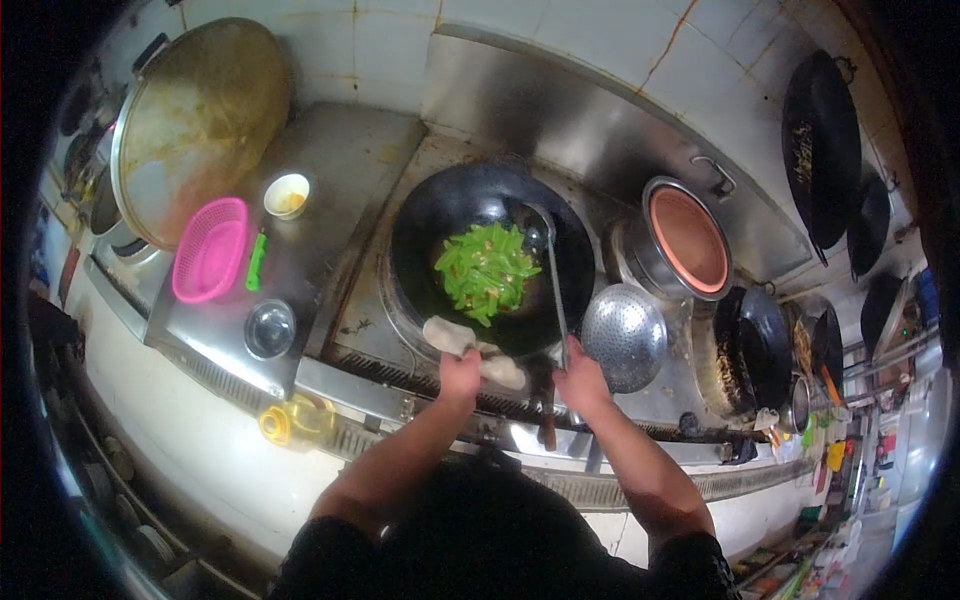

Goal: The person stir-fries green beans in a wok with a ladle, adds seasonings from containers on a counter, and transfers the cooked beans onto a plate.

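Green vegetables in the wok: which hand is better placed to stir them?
Probably the right hand: it grips the ladle, whose head is inside the wok beside the green vegetables. The left hand holds a cloth at the rim.

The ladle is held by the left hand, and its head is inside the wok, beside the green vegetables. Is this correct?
One detail is wrong: the head view shows the ladle in the right hand; the left hand holds the cloth. The ladle's head is indeed inside the wok, beside the green vegetables.
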Motion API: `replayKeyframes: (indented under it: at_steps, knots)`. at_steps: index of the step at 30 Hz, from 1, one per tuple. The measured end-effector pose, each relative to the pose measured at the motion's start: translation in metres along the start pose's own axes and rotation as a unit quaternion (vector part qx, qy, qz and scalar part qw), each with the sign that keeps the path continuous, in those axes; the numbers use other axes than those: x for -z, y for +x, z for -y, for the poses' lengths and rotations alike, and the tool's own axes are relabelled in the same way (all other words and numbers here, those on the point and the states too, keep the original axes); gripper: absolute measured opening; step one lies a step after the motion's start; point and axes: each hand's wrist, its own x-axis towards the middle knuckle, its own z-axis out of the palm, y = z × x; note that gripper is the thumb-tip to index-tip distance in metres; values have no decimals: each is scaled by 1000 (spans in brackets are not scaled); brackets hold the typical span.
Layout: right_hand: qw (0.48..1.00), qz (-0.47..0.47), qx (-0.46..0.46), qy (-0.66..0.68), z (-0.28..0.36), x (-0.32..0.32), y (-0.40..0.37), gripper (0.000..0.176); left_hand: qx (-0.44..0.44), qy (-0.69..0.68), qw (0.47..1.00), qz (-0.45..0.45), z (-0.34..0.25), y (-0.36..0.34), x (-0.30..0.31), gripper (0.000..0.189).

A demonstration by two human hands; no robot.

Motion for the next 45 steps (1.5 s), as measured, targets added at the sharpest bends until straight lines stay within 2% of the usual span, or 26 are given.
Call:
replayKeyframes:
  at_steps: [1,3,4,6,7,8,10,12,14,16,18,22,24,28,29,30,31,33,34,36,37,38,40,42,44,45]
  knots:
    - [1000,-14,7,-5,1,-3,5,69,-1,-1,1000,-2,-3,-2,-1,36]
    - [911,168,-163,341,26,25,9,67,28,-5,1000,7,-12,-10,-4,37]
    - [910,171,-162,340,33,40,11,67,28,-6,1000,5,-16,-12,-4,37]
    - [711,230,-276,604,30,71,13,58,45,15,999,-6,-20,-14,-7,39]
    - [508,306,-312,743,13,72,16,53,45,14,999,-7,-19,-12,-6,39]
    - [509,307,-312,741,6,76,12,53,37,19,999,-4,-16,-9,-4,39]
    - [315,327,-315,833,-2,81,-7,51,29,22,999,-2,-13,-8,-4,40]
    - [370,299,-320,819,20,106,-25,55,25,-5,1000,3,-17,-12,-6,40]
    - [755,231,-247,562,40,125,-37,61,36,10,999,-12,-13,-8,-4,41]
    - [799,231,-184,523,38,134,-45,68,47,27,998,-22,-12,-7,-4,41]
    - [933,232,-112,252,44,155,-50,73,36,14,999,-12,-15,-10,-5,41]
    - [942,241,-114,206,17,138,-51,74,2,14,1000,-2,0,0,0,41]
    - [997,37,67,-33,-6,89,-47,74,18,-13,1000,0,-10,-7,-4,44]
    - [998,63,3,-29,-1,31,-30,71,46,-9,999,20,-20,-13,-7,47]
    - [949,140,-135,250,23,30,-33,65,17,-10,999,25,-22,-16,-9,47]
    - [800,202,-260,502,37,33,-35,59,-12,-10,999,29,-22,-18,-9,48]
    - [799,204,-261,501,39,39,-32,59,-11,-11,1000,27,-23,-18,-9,48]
    - [394,299,-315,810,39,55,-23,48,28,-12,999,16,-24,-17,-9,47]
    - [394,299,-315,810,38,60,-24,48,28,-12,999,15,-22,-15,-7,47]
    - [232,331,-295,866,37,67,-26,42,10,2,1000,19,-16,-11,-4,45]
    - [295,315,-303,850,43,74,-29,52,10,2,1000,18,-14,-9,-3,45]
    - [295,315,-303,850,54,86,-33,52,5,1,1000,15,-12,-9,-3,44]
    - [678,220,-288,639,81,114,-39,66,-1,1,1000,15,-15,-10,-6,42]
    - [722,211,-293,590,82,121,-40,77,26,11,1000,-4,-23,-16,-9,39]
    - [855,239,-162,430,61,123,-37,73,29,7,1000,-6,-29,-21,-12,38]
    - [868,235,-132,417,51,122,-31,74,33,1,999,-9,-32,-22,-13,37]
